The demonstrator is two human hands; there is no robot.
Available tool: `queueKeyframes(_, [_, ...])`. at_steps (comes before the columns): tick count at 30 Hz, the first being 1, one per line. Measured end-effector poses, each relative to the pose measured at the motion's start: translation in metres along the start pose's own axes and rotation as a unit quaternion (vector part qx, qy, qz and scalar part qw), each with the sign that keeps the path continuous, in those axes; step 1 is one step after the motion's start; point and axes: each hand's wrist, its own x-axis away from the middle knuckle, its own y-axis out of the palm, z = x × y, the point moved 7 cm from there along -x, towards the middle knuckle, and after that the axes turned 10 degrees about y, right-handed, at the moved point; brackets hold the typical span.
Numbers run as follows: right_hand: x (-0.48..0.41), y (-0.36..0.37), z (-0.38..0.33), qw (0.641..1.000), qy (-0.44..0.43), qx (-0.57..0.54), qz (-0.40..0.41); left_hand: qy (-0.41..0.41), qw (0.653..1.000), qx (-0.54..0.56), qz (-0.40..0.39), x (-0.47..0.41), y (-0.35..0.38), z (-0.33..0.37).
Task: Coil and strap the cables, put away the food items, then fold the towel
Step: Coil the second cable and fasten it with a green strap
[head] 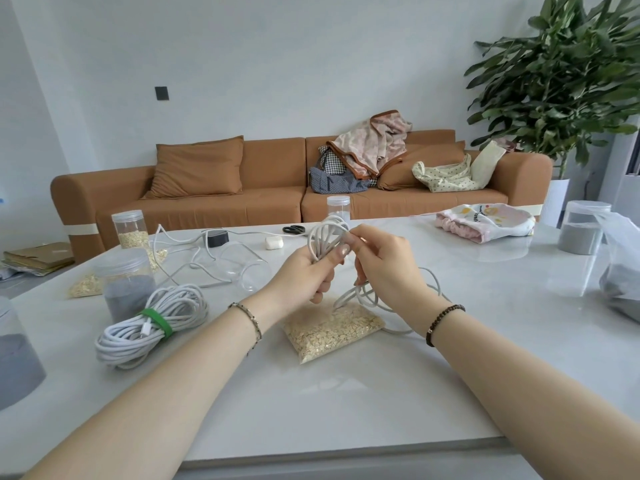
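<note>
Left hand [304,271] curls tight round the part-wound white cable coil [325,237]; right hand [384,261] pinches one strand at the top of the coil between thumb and fingertips.

Both hands hold the coil above the table [346,393]. Its loops stand roughly upright, with the long axis rising from the left fist and away from the person. The unwound tail [367,296] drops below the hands, crosses the bag of oats [332,330] and curves out to the right. The slack therefore lies below and to the right of the grip, nearer the right hand. The next wrap probably requires that hand to lift the slack over the loop tops. The fingers hide whether the pinched strand is the tail itself. A finished coil [152,327] lies well apart on the left.
</note>
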Motion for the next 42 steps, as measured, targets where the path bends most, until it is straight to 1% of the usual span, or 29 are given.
queueKeyframes(3, [-0.002,-0.002,0.005,0.999,0.039,-0.020,0.014,0.016,1.000,-0.004,0.017,-0.001,-0.002,0.004])
queueKeyframes(5, [-0.003,-0.004,0.009,0.997,0.063,-0.036,0.023,0.021,1.000,-0.002,0.014,-0.001,-0.003,0.007])
queueKeyframes(11, [-0.004,-0.007,0.022,0.987,0.136,-0.071,0.036,-0.006,0.998,-0.011,-0.057,0.004,0.009,0.003])
queueKeyframes(13, [-0.005,-0.009,0.023,0.986,0.143,-0.072,0.036,-0.011,0.998,0.013,-0.064,0.005,0.014,0.000])
queueKeyframes(15, [-0.005,-0.007,0.021,0.991,0.123,-0.045,0.029,-0.016,0.997,0.045,-0.054,0.005,0.016,-0.002])
queueKeyframes(18, [-0.004,-0.001,0.017,0.997,0.077,0.008,0.020,-0.008,0.996,0.089,-0.010,0.001,0.009,0.000])
queueKeyframes(21, [-0.005,0.002,0.018,0.997,0.064,0.038,0.006,0.004,0.986,0.157,0.051,-0.003,-0.004,0.003])
queueKeyframes(27, [-0.005,0.012,0.023,0.989,0.059,0.131,-0.039,0.034,0.939,0.298,0.170,-0.006,-0.028,0.006])
queueKeyframes(32, [-0.009,0.010,0.026,0.986,0.078,0.136,-0.063,0.092,0.899,0.330,0.274,-0.008,-0.059,0.018])
queueKeyframes(35, [-0.009,0.011,0.024,0.986,0.066,0.130,-0.079,0.108,0.877,0.334,0.328,-0.006,-0.075,0.015])
queueKeyframes(37, [-0.008,0.010,0.021,0.984,0.049,0.148,-0.085,0.109,0.866,0.330,0.359,-0.003,-0.083,0.012])
queueKeyframes(39, [-0.008,0.008,0.018,0.984,0.022,0.161,-0.075,0.109,0.854,0.326,0.390,0.001,-0.090,0.011])
queueKeyframes(42, [-0.009,-0.002,0.008,0.993,-0.020,0.117,-0.021,0.113,0.837,0.327,0.423,0.004,-0.099,0.013])
